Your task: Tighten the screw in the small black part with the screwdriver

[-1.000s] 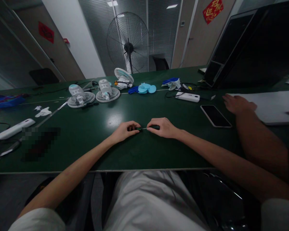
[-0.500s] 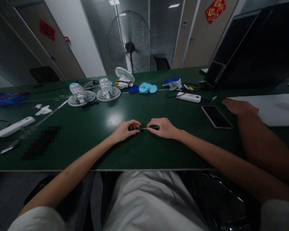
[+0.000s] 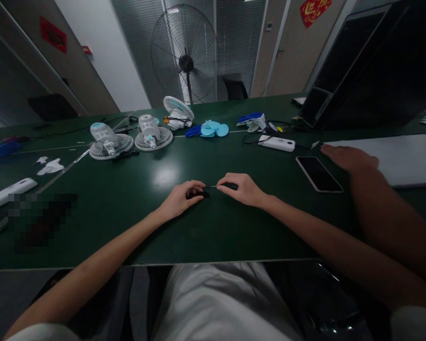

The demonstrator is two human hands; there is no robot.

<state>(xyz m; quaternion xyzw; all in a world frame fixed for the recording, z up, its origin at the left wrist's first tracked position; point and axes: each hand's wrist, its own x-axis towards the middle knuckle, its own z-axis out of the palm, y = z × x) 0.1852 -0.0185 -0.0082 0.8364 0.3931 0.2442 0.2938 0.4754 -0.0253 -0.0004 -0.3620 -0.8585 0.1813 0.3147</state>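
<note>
My right hand [image 3: 243,188] is closed around the dark handle of a small screwdriver [image 3: 231,186]. The thin metal shaft points left, toward my left hand [image 3: 181,198]. Between the thumb and fingers of that left hand is a small black piece [image 3: 203,194], mostly covered, so its kind does not show. The shaft tip lies close to the left fingertips, just above the black piece; I cannot tell whether they touch. Both hands rest low over the green table [image 3: 206,237].
Small white fans [image 3: 152,137] stand at the back left, near light blue fan blades [image 3: 215,129]. To the right lie a white power strip [image 3: 277,143], a phone [image 3: 318,174], and another person's hand [image 3: 350,157] on a white sheet [image 3: 408,161]. A large black monitor [image 3: 372,71] rises behind.
The screwdriver shaft has come away from the black piece, which sits slightly lower and shows more. The whole view has shifted a little.
</note>
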